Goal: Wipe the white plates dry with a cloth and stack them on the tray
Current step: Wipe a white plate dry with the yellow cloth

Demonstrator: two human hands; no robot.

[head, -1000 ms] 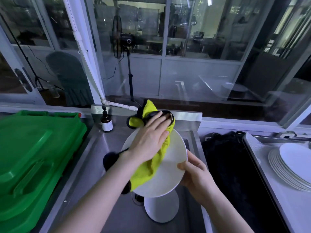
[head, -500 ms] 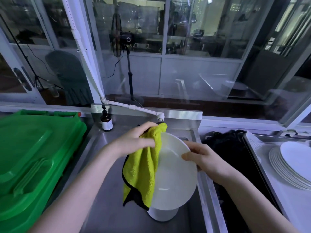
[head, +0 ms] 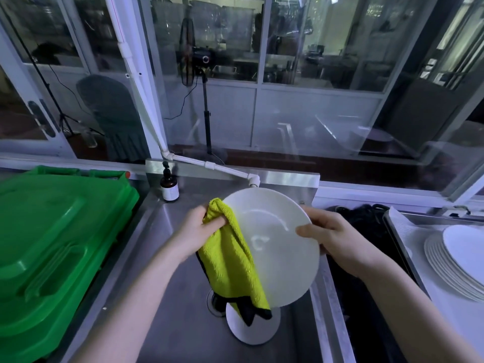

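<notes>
I hold a white plate (head: 277,247) tilted above the steel sink (head: 167,297). My right hand (head: 327,234) grips its right rim, thumb on the face. My left hand (head: 196,231) pinches a yellow-green cloth (head: 230,263) with a black edge against the plate's left rim; the cloth hangs down over the plate's left side. Another white plate (head: 251,326) lies in the sink bottom, partly hidden by the cloth. At the right, a stack of several white plates (head: 455,258) rests on a tray (head: 400,231).
A large green bin lid (head: 52,244) fills the left side. A brown pump bottle (head: 169,186) stands at the sink's back left corner, beside a white pipe tap (head: 230,172). A black mass (head: 361,258) lies between sink and tray.
The plate has been turned and lifted so its face tilts up. My left hand slid from the plate's middle to its left rim, and the cloth now hangs down. My right hand shifted up the right rim.
</notes>
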